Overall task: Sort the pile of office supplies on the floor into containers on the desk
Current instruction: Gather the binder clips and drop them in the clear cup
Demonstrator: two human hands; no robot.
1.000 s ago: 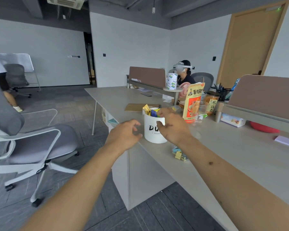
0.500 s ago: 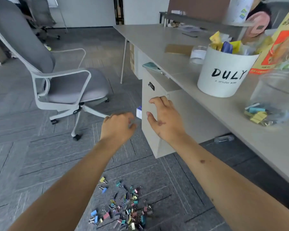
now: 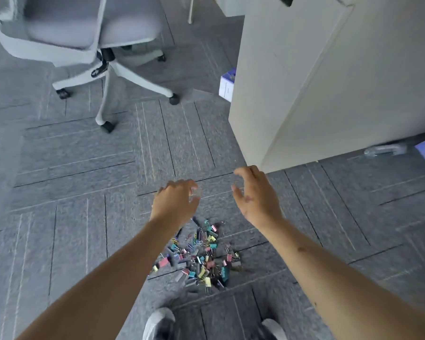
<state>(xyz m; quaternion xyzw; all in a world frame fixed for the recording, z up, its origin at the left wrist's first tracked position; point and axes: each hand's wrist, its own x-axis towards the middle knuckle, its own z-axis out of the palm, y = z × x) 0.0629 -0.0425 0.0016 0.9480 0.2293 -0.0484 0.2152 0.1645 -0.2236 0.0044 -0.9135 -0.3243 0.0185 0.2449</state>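
Observation:
A pile of small coloured binder clips and paper clips (image 3: 199, 256) lies on the grey carpet between my forearms, just in front of my shoes. My left hand (image 3: 176, 202) hangs above the far edge of the pile, fingers loosely curled and holding nothing. My right hand (image 3: 254, 195) is beside it to the right, fingers spread and relaxed, also holding nothing. Both hands are above the floor and apart from the clips. The desk top and its containers are out of view.
The white desk cabinet (image 3: 304, 82) stands at the upper right, its corner close to my right hand. A grey office chair (image 3: 88, 42) on castors is at the upper left. A small box (image 3: 227, 84) lies by the cabinet, a plastic bottle (image 3: 384, 149) under the desk.
My view has tilted from the desk down to the floor. Both hands have dropped from the white cup on the desk toward the clip pile, and the right hand has spread its fingers.

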